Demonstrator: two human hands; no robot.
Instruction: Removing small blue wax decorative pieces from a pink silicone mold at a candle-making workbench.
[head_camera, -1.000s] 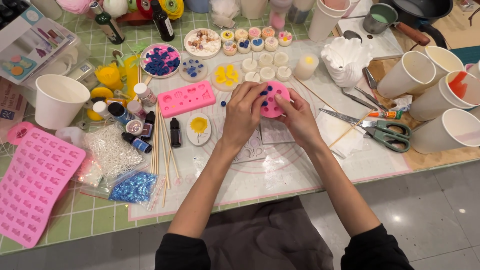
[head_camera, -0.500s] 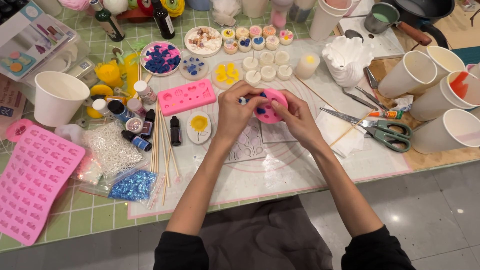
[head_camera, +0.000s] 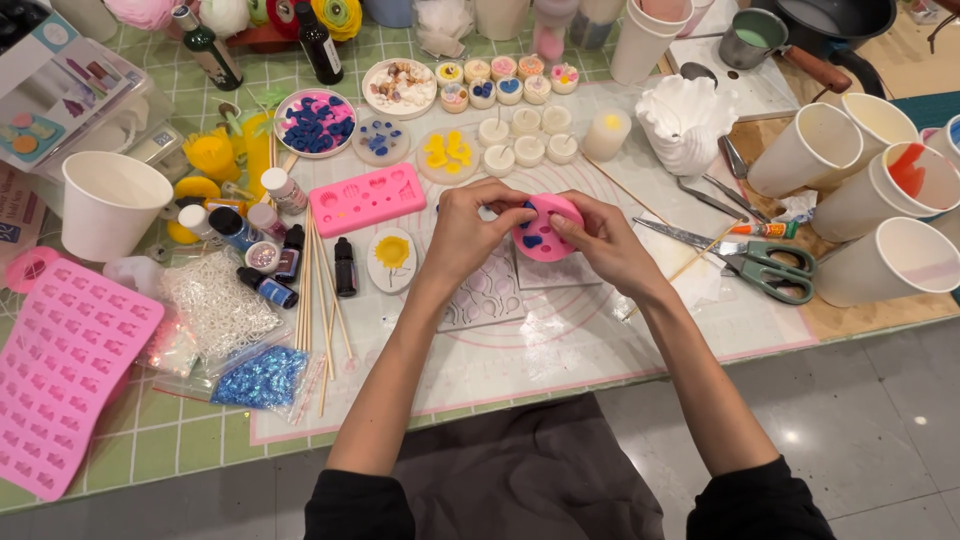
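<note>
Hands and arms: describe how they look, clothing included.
Both forearms are bare, with black sleeves pushed up past the elbows. The left hand and right hand wear no gloves, and no rings or watch show. Nail colour is too small to tell.

Left hand (head_camera: 468, 232), right hand (head_camera: 605, 243) grip pink mould (head_camera: 543, 228).

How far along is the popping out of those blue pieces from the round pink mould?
Done: blue pieces already fill a dish. In hand: left hand and right hand flex the round pink mould, which has blue shapes seated in it. Left: those shapes, not yet out.
</note>
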